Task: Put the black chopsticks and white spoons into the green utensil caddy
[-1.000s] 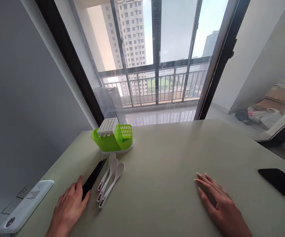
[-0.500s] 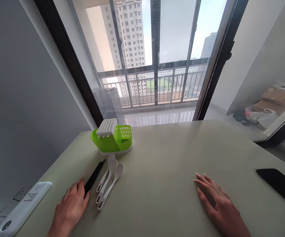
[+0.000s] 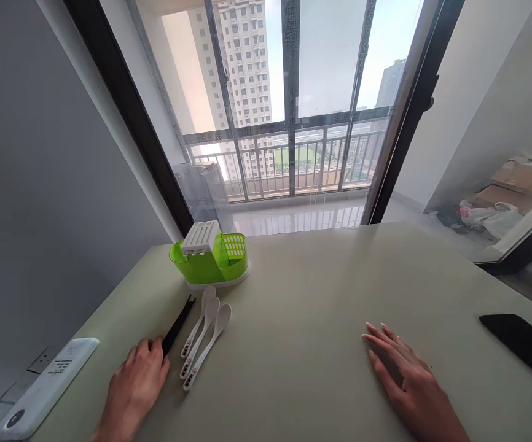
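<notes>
My left hand (image 3: 139, 377) is closed around the lower end of a bundle of black chopsticks (image 3: 178, 326) at the left of the table. Their far tips point toward a green utensil holder (image 3: 201, 268) with a white slotted top and white base. Just right of the chopsticks lie three white spoons (image 3: 208, 334), bowls away from me, with dark and red marks on their handles. My right hand (image 3: 406, 377) rests on the right part of the table, palm down, fingers stretched out, holding nothing.
A long white device (image 3: 47, 390) lies along the table's left edge, beside the wall sockets. A black flat object (image 3: 524, 347) is at the right edge. Behind the pale green table (image 3: 307, 294) is a glass door onto a balcony; cardboard boxes (image 3: 524, 184) stand beyond at right.
My left hand has closed more tightly around the chopsticks, and the bundle has drawn together and shifted slightly. My right hand, the spoons and the holder stay as they were.
</notes>
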Demonstrator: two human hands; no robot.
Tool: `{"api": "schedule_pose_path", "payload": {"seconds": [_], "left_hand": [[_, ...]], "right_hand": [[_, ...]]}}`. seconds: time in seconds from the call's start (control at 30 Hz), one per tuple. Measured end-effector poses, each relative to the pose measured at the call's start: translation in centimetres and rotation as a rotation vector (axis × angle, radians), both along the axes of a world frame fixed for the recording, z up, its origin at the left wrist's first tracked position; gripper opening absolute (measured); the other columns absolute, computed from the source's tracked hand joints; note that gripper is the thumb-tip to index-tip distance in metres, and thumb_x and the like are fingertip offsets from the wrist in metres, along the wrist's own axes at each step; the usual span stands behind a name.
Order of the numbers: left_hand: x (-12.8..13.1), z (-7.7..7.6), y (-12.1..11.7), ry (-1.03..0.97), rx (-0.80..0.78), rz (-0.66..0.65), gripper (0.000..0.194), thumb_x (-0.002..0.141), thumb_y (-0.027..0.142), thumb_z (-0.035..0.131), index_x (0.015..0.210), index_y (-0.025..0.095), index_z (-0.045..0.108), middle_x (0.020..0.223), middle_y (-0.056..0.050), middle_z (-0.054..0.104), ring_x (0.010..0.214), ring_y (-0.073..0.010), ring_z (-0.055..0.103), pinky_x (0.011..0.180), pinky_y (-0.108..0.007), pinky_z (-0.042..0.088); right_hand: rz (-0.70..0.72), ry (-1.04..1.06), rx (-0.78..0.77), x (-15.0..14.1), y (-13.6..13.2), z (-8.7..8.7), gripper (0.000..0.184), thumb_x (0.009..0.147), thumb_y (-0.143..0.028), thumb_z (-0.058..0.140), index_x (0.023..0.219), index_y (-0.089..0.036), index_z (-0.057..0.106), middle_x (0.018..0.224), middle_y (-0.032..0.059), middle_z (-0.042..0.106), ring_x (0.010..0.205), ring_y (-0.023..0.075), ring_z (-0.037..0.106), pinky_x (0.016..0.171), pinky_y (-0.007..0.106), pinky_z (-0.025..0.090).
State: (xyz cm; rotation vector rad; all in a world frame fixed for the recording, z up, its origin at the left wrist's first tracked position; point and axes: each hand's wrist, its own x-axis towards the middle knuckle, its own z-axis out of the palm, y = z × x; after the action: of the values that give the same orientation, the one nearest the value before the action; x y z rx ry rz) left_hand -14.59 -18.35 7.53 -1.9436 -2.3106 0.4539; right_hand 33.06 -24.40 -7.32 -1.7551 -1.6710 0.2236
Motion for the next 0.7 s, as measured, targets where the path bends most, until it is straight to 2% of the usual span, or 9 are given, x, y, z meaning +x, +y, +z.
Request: {"api": "schedule_pose_path", "payload": {"seconds": [0.13,0.4,0.7], "left_hand": [[0.47,0.29,-0.06,0.031,-0.035,0.013,0.049,0.101,0.015,0.025,0.129,0.007,0.065,0.123,-0.021,0.064,0.116,-0.0327,0.065,0.082,-0.041,0.056],[0.0,-0.31,0.27,0.041,0.008,0.003,0.051,0.099,0.009,0.026,0.133,0.008,0.064,0.127,-0.022,0.063,0.113,-0.0333,0.066,0.078,-0.042,0.057],[0.62,0.45,0.16,0.087,-0.029,0.016,0.049,0.101,0.008,0.025,0.134,0.009,0.062,0.13,-0.02,0.061,0.114,-0.0297,0.066,0.079,-0.036,0.056]], "right_hand": [[0.013,-0.004,0.008,0.05,0.04,-0.01,0.039,0.103,-0.049,0.046,0.134,-0.036,0.065,0.154,-0.0031,0.057,0.15,0.029,0.043,0.119,0.058,0.042],[0.012,0.003,0.003,0.01,0.07,0.01,0.039,0.103,-0.049,0.044,0.134,-0.036,0.065,0.155,-0.0034,0.057,0.151,0.029,0.042,0.12,0.059,0.041],[0.022,0.02,-0.023,0.1,-0.05,-0.13,0.04,0.104,-0.05,0.044,0.137,-0.036,0.063,0.156,-0.003,0.055,0.152,0.0286,0.04,0.12,0.06,0.041]]}}
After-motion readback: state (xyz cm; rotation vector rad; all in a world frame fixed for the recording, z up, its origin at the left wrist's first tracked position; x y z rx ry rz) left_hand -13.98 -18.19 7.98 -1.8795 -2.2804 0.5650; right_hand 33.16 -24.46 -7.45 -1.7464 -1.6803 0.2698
